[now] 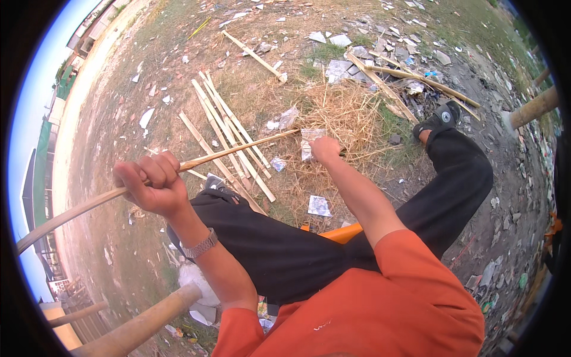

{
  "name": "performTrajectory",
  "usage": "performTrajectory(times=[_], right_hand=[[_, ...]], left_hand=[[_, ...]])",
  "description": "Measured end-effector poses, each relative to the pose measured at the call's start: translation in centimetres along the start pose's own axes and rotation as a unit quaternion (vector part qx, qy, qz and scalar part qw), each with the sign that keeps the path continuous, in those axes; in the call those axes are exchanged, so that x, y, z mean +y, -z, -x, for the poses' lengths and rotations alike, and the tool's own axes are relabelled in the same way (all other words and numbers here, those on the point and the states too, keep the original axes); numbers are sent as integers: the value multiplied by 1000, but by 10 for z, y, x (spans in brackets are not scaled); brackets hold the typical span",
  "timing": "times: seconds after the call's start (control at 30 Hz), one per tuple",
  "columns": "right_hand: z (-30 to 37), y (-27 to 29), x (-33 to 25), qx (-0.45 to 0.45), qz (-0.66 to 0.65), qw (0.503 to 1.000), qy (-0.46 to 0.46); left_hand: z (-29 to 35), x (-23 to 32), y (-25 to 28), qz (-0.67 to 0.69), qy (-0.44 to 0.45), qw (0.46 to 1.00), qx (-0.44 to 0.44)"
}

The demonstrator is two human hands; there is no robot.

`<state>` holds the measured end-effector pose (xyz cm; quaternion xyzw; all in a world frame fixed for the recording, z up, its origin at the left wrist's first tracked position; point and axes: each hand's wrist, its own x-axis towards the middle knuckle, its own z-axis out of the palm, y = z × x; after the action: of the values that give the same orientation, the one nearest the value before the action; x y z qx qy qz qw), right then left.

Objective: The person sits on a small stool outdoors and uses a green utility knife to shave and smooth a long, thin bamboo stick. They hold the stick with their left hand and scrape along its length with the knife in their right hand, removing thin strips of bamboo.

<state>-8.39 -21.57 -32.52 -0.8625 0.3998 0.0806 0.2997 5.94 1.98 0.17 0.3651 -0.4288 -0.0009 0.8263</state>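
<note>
My left hand [151,183] is wrapped round a long, thin bamboo strip [238,147], held slanting from the lower left up toward the middle. Its far tip ends close to my right hand [326,149]. That hand is closed, fingers down, over the ground beside a heap of straw-like shavings [339,116]. Right at its knuckles is a flat, greyish rectangular piece [308,144]; whether the fingers grip it or only pass over it is unclear. Several split bamboo slats [229,128] lie side by side on the ground beyond the held strip.
My legs in black trousers [452,178] are spread, with an orange seat [342,232] between them. Longer bamboo pieces [416,80] lie on broken tiles at the far right. Thick poles rise at the lower left [143,318] and right [535,110]. Litter is scattered about.
</note>
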Motion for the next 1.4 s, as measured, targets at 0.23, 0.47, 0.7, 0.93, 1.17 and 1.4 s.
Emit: performTrajectory(times=[0.23, 0.47, 0.7, 0.93, 1.17, 1.4], right_hand=[[26, 26, -59, -34, -151, 986, 61], [-10, -2, 1, 12, 51, 996, -67], [7, 17, -71, -77, -78, 993, 39], [9, 10, -72, 12, 40, 997, 71], [-14, 17, -7, 54, 102, 993, -20], [-3, 14, -56, -105, -88, 989, 56]], left_hand=[[2, 8, 9, -8, 26, 999, -22], [-8, 0, 12, 13, 0, 999, -41], [-1, 6, 2, 3, 34, 997, -66], [3, 7, 9, -10, 13, 998, -54], [2, 10, 19, 21, 26, 996, -77], [-2, 8, 9, 51, 37, 984, -164]])
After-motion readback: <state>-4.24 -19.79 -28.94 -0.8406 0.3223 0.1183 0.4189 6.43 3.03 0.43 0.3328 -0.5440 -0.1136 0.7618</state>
